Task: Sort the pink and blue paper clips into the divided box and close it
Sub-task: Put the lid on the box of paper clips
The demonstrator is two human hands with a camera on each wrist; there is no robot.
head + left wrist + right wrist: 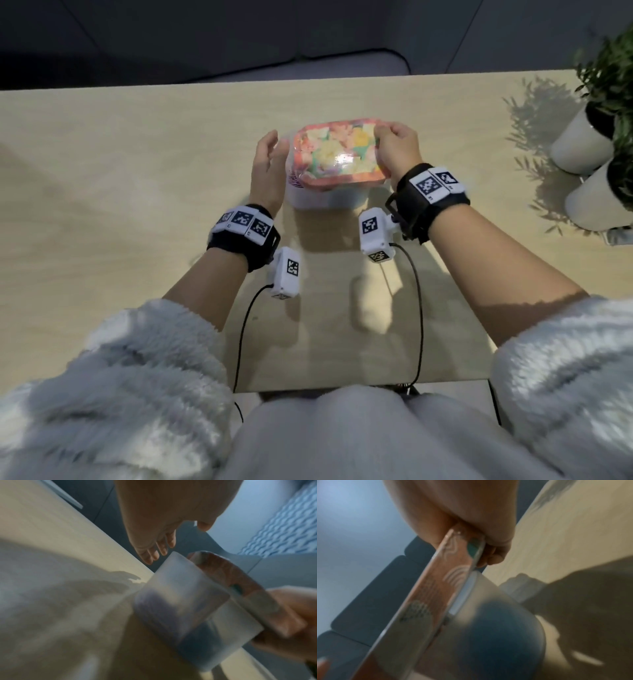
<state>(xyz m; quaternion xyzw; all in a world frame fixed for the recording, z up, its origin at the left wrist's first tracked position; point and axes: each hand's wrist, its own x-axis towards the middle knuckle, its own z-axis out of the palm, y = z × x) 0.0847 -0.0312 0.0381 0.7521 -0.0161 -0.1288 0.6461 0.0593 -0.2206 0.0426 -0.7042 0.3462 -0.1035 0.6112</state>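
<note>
Closing the box [310, 197], we grip its patterned lid [337, 154] with our right hand [399, 149]; left hand [269, 164] open beside it. Next: press the lid flat.

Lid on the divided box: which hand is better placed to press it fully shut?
Right. The right hand already grips the patterned lid over the divided box; the left hand hovers open beside it, seemingly not touching.

Glossy printed lid [337, 152] over frosted translucent plastic box [322, 198]; matt pale wood-look table [137, 154]; fluffy sleeves [113, 377]
</note>
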